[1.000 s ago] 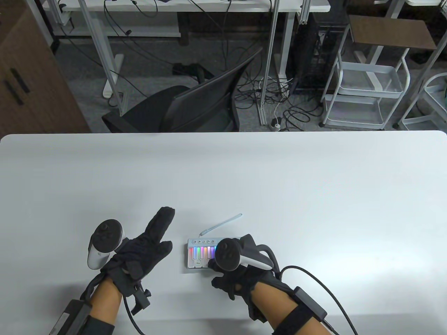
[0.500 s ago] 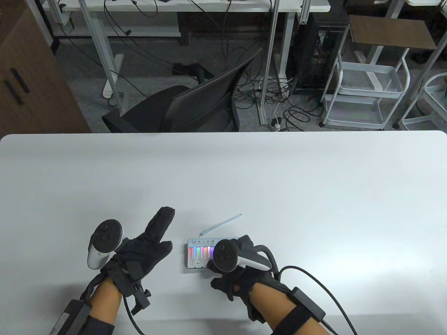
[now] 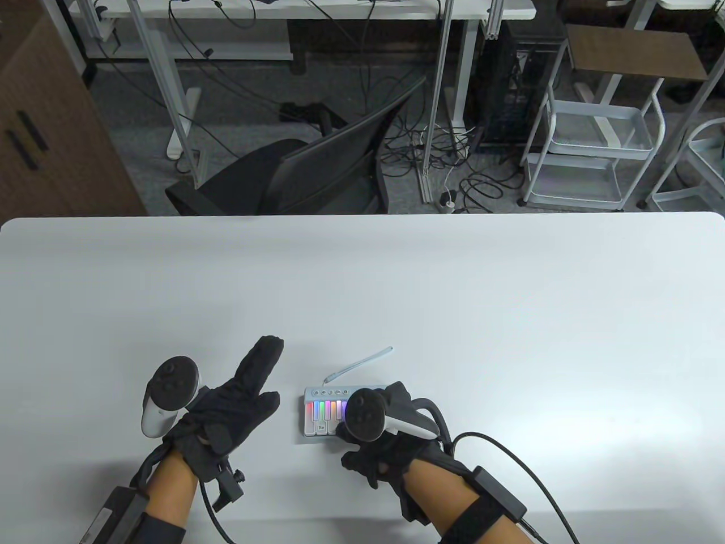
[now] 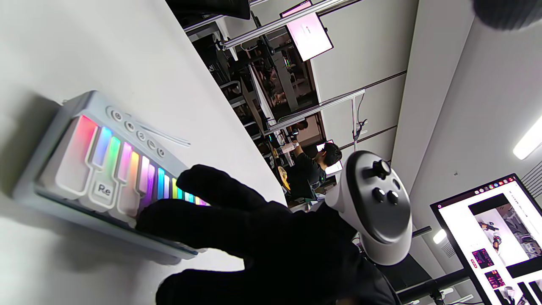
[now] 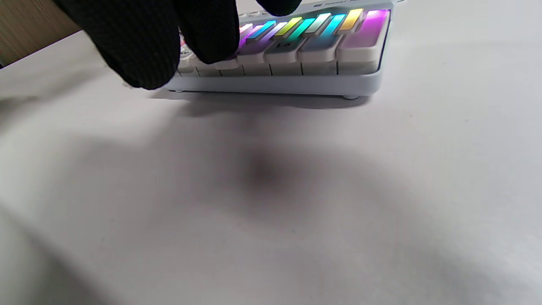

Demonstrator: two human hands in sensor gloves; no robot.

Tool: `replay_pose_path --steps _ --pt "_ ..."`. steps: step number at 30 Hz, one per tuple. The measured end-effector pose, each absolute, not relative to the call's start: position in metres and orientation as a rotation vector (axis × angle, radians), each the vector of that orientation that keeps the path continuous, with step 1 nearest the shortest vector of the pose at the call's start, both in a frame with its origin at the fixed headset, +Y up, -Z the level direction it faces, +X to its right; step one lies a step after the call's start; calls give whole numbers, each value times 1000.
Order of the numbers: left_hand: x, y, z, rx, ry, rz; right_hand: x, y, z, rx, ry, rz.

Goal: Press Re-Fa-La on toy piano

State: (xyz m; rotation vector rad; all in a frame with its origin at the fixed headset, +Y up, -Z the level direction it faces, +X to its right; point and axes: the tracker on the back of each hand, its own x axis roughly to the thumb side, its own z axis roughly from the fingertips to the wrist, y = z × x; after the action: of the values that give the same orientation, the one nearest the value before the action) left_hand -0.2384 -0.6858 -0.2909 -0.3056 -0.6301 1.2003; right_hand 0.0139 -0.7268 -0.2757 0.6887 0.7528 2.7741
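The toy piano (image 3: 323, 416) is a small pale-blue keyboard with rainbow-lit keys, lying near the table's front edge. Its key marked Re (image 4: 103, 189) is uncovered. My right hand (image 3: 345, 433) lies over the piano's right half. Its fingertips (image 4: 169, 220) rest on white keys to the right of Re, and a fingertip (image 5: 211, 40) presses down on one white key (image 5: 226, 63) whose label is hidden. My left hand (image 3: 249, 385) lies flat and empty on the table left of the piano, fingers stretched out, not touching it.
A thin pale strap (image 3: 362, 362) runs from the piano's back edge towards the table's middle. The white table (image 3: 453, 294) stretches far behind and to the right. A black chair (image 3: 317, 170) stands beyond the far edge.
My right hand has shifted slightly left along the keys since a second ago, then held still. My left hand and the piano have not moved.
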Motion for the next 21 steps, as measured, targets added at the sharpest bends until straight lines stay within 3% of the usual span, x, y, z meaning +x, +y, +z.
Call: replay_pose_path --steps 21 --pt "-239 -686 -290 -305 -629 1199 18 -707 -278 703 668 2766"
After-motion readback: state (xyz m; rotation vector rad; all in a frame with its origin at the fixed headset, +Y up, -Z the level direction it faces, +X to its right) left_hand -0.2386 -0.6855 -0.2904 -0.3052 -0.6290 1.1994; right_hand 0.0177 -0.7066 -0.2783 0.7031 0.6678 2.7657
